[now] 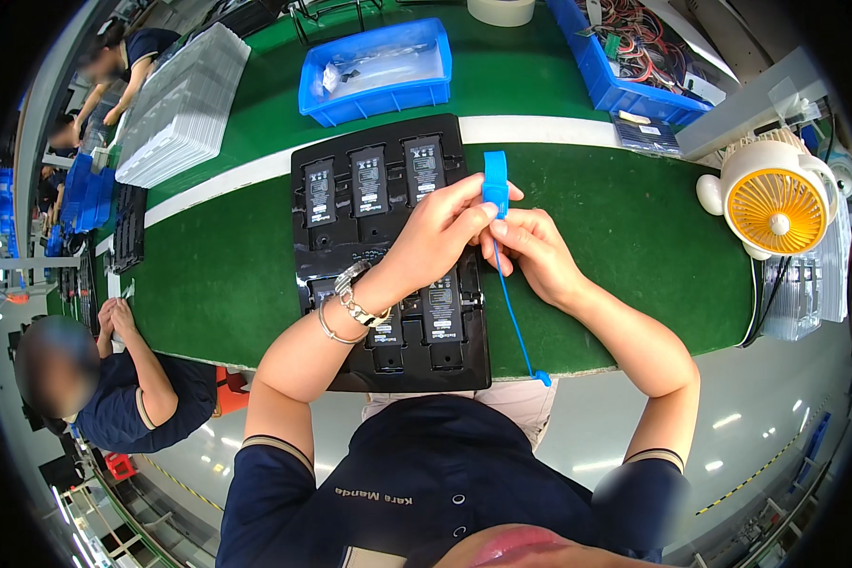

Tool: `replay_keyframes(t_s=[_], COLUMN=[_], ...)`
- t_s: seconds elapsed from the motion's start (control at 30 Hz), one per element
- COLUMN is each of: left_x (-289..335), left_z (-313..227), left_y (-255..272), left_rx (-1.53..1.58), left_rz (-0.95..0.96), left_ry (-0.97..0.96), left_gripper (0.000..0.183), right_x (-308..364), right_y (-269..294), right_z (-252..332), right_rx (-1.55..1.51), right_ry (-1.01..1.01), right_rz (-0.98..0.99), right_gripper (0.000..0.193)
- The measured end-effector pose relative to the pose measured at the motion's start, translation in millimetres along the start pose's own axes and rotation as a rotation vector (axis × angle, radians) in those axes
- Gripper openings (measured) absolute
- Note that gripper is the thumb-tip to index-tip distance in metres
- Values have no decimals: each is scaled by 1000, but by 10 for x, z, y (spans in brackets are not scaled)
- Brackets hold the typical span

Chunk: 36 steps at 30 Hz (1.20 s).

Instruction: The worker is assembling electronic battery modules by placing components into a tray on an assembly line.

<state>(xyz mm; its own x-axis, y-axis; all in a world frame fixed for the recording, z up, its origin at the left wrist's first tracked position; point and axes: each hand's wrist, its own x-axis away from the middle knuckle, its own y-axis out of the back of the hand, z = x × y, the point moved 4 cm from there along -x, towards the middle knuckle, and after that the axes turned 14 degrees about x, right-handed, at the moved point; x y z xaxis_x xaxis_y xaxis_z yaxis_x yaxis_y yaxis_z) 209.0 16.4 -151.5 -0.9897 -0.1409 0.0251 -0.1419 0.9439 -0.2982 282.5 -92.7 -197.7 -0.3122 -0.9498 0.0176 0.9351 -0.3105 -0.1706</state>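
At my far left a co-worker (147, 402) sits by the near edge of the green worktop (634, 256), hands raised together. Beyond, a tall stack of pale trays (185, 104) stands past the white stripe (185, 194). Next comes open green surface, free up to the left edge of a black tray (327, 242). Dark flat packs (369, 180) sit in its recesses, my left forearm crosses over it, and its near end overhangs the worktop's edge. A shallow blue bin (379, 106) stands behind it.

Above the tray's right edge, my left grip (483, 201) pinches the lower part of a blue strap (495, 168), whose loop stands upright. My right grip (506, 232) is gathered just below, at the top of the strap's cord (511, 312); whether it pinches there I cannot tell. The cord runs down to a blue clip (541, 378) at the near edge. To the right lies wide open room, bounded by a bin of wires (625, 93) behind and a white-and-yellow fan (778, 222) at the right edge.
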Motion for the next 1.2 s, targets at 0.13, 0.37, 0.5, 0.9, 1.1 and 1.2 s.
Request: replay_keyframes(t_s=[0.13, 0.37, 0.5, 0.9, 1.1, 1.2], left_x=[-6, 2, 7, 15, -17, -24], left_z=[30, 67, 65, 95, 151, 129], left_y=[10, 20, 16, 22, 98, 85], left_rx=[25, -20, 1, -39, -156, -195], left_rz=[-1, -20, -17, -15, -17, -24], left_ry=[2, 13, 38, 22, -45, -87], left_gripper=[25, 31, 32, 33, 31, 30], right_x=[-1, 1, 8, 16, 15, 19], right_y=[-4, 6, -2, -14, -19, -14], right_z=[-4, -3, -1, 30, 8, -7], right_rx=[-9, 18, 15, 65, 70, 54], right_ry=[-10, -13, -24, -29, -27, -36], right_rz=[-13, -3, 2, 55, 58, 51], right_gripper=[36, 38, 39, 40, 42, 42])
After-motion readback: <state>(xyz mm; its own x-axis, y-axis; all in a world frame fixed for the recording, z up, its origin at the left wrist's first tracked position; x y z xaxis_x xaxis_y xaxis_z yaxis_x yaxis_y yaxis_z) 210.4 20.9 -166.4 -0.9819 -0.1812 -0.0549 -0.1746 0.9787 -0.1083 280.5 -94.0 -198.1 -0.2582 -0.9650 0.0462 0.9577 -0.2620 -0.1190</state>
